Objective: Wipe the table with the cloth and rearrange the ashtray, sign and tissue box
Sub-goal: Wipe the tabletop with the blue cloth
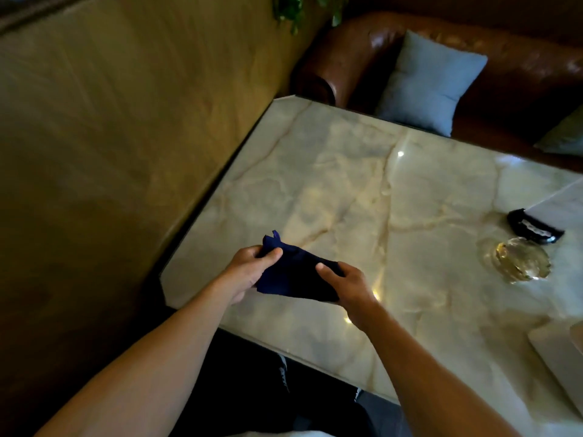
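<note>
Item, left to right: left hand with grip pinched on one end of the dark blue cloth; right hand with grip pinched on the other end, the cloth held between them just above the near-left corner of the marble counter. Farther right, well apart: glass ashtray, with a dark-based sign just beyond it; tissue box not identifiable. Advice: fold the cloth into a flat pad, then wipe in overlapping passes from this corner rightward.
</note>
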